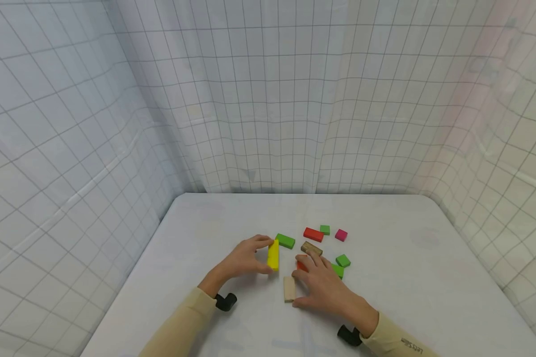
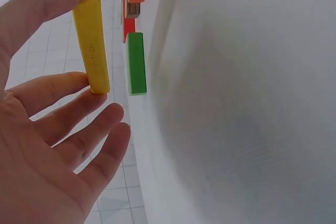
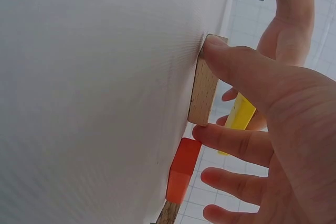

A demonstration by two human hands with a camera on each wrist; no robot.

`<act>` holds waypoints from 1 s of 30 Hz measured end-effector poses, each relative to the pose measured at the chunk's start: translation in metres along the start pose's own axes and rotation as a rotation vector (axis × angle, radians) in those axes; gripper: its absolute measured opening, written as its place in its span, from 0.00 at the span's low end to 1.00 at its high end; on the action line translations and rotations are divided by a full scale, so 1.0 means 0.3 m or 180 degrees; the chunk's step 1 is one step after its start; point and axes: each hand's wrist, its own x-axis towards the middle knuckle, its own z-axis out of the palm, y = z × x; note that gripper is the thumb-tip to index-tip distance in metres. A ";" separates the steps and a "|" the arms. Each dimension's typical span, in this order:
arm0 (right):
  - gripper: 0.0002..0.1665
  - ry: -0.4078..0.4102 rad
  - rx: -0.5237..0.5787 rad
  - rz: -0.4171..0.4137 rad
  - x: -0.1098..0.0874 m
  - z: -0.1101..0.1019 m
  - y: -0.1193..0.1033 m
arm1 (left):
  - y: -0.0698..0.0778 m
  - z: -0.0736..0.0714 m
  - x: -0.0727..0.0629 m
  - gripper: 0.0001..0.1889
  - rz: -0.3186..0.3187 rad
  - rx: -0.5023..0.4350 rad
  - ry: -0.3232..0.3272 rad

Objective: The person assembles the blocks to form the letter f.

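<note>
My left hand (image 1: 245, 258) holds a long yellow block (image 1: 273, 255) by its two ends, thumb at one and fingertips at the other. In the left wrist view the yellow block (image 2: 93, 40) is raised off the white table. To its right, a pale wooden block (image 1: 289, 289) lies on the tabletop. My right hand (image 1: 323, 287) pinches it end to end; the right wrist view has the thumb on one end of the wooden block (image 3: 203, 90) and the index fingertip at the other. Partly under the right fingers sits an orange block (image 1: 301, 263).
Beyond the hands lie a green block (image 1: 285, 241), a red block (image 1: 313, 234), a brown wooden block (image 1: 311, 248), a small green block (image 1: 324, 230) and a pink cube (image 1: 341, 235). Two more green pieces (image 1: 343, 261) are by the right hand. Grid-patterned curtains (image 1: 268, 99) surround the table (image 1: 393, 233).
</note>
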 end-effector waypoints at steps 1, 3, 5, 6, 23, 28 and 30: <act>0.39 -0.0002 -0.0011 -0.0001 0.000 0.001 0.000 | 0.003 0.007 0.000 0.43 -0.0012 0.0035 -0.0013; 0.39 0.0001 -0.0030 -0.0006 0.000 0.002 0.000 | 0.008 0.019 0.001 0.43 -0.0026 0.0074 -0.0025; 0.39 0.0023 -0.0043 -0.0025 -0.001 0.003 0.001 | 0.013 0.031 0.003 0.43 -0.0044 0.0071 -0.0039; 0.38 0.0037 -0.0052 -0.0038 -0.002 0.004 0.001 | 0.014 0.036 0.004 0.43 -0.0050 0.0061 -0.0044; 0.37 0.0073 -0.0122 -0.0021 -0.007 -0.002 -0.002 | 0.045 0.104 0.027 0.44 0.0011 0.0228 -0.0120; 0.37 0.0069 -0.0107 -0.0010 -0.008 -0.004 -0.004 | 0.050 0.109 0.043 0.42 0.0007 0.0250 -0.0130; 0.37 0.0069 -0.0086 -0.0004 -0.008 -0.005 -0.006 | 0.050 0.110 0.048 0.42 -0.0018 0.0229 -0.0137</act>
